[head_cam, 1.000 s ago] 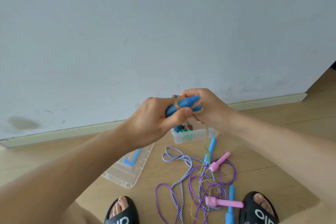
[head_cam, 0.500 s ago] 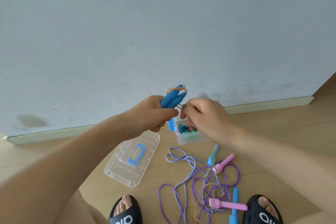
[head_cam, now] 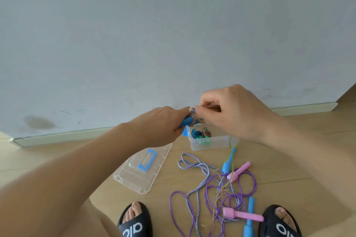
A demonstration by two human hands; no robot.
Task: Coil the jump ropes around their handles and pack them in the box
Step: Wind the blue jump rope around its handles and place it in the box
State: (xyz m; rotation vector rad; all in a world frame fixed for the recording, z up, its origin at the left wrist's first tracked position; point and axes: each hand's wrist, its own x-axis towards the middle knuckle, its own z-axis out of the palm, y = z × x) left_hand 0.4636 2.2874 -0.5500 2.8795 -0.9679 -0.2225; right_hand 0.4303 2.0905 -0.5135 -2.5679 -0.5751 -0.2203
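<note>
Left hand (head_cam: 163,125) wrapped round blue handles (head_cam: 185,121); right hand (head_cam: 231,113) fingers pinching thin yellowish rope (head_cam: 231,147) beside them. Clear box (head_cam: 212,143) right under fingers, loose ropes (head_cam: 212,188) on floor lower down.

- Blue handles (head_cam: 185,121): mostly hidden by left hand (head_cam: 163,125).
- Box (head_cam: 215,143): far side behind right hand (head_cam: 231,109); contents too small to ID.
- Sandals (head_cam: 134,225): cut off at bottom edge.

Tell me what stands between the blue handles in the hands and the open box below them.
Nothing visible does. The left hand grips the blue handles just above the clear box, whose lid lies off to the side on the floor. The right hand pinches the rope beside them; the box already holds coiled ropes.
</note>
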